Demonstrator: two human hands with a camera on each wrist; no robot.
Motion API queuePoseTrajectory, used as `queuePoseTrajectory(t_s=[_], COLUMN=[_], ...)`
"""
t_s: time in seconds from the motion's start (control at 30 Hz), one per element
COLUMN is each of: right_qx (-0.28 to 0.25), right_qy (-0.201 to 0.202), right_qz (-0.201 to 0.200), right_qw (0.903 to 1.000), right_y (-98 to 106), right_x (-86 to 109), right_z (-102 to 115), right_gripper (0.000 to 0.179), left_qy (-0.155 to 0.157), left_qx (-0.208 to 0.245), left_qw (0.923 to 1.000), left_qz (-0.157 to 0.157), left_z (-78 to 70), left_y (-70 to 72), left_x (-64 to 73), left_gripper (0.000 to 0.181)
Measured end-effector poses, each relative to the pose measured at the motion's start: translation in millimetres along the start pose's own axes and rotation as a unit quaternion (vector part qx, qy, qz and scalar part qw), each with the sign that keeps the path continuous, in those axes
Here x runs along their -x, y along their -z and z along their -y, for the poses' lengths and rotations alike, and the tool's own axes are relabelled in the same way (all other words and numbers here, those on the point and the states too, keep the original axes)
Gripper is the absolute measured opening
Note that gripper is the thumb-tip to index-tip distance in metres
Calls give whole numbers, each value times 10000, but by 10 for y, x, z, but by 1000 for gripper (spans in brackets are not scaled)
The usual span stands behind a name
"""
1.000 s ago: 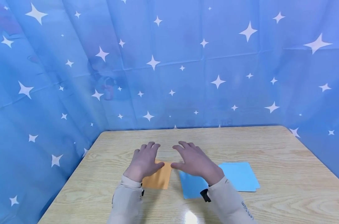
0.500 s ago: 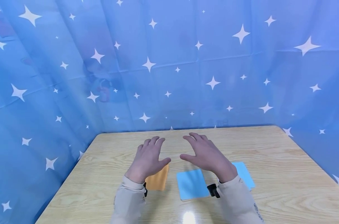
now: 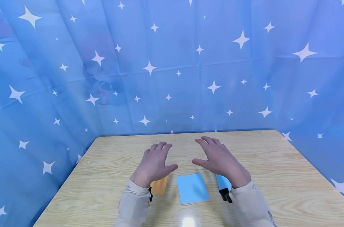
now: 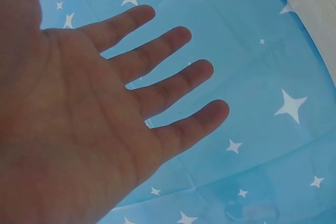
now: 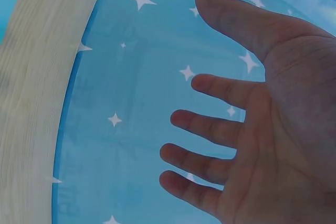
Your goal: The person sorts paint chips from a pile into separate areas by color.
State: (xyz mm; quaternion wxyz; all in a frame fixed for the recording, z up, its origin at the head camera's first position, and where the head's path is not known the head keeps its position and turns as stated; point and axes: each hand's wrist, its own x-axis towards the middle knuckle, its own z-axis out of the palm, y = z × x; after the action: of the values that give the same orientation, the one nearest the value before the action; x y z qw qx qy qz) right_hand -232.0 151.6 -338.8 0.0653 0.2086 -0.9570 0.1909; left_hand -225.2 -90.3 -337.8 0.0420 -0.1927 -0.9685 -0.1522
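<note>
My left hand (image 3: pixel 154 164) hovers above an orange square sheet (image 3: pixel 159 186), partly covering it. Its fingers are spread, and the left wrist view shows a bare palm (image 4: pixel 94 114). To the right, my right hand (image 3: pixel 221 160) is held over the table with fingers extended and thumb pointing inward; its palm (image 5: pixel 283 114) also holds nothing. Between the two forearms lies a flat light blue square (image 3: pixel 193 188) with rounded corners and a pale edge beneath it. Another blue piece (image 3: pixel 223 182) shows beside the right wrist, mostly hidden by that hand and sleeve.
The wooden table (image 3: pixel 118 157) extends on both sides of the arms. A blue curtain (image 3: pixel 172 63) with white stars hangs behind it and along its left side. Black straps (image 3: pixel 225 194) circle the wrists. A bright light reflection lies near the front.
My hands have moved apart, the right one shifting rightward. The middle blue square is now uncovered, while the right-hand blue piece is more hidden. The head view has shifted slightly.
</note>
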Motion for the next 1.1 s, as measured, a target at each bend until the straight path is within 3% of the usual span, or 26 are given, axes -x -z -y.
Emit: queuePoseTrajectory(t_s=[0.47,0.87,1.1], right_qx=[122,289,280], right_qy=[27,112,156], right_qz=[-24,445,657], right_qw=[9999,9985,9973], right_y=[78,-15,-87], right_x=[68,201,212], right_z=[4,-121,-158], right_gripper=[73,83,90], left_qy=[-150,-38,143], left_qx=[14,-55,-382], left_qw=[9999,9959,9902], left_qz=[82,898,1339], left_z=[-109,-122,-155], left_y=[-23,-123,-244], left_x=[-34,-54,-55], left_gripper=[68,90,95])
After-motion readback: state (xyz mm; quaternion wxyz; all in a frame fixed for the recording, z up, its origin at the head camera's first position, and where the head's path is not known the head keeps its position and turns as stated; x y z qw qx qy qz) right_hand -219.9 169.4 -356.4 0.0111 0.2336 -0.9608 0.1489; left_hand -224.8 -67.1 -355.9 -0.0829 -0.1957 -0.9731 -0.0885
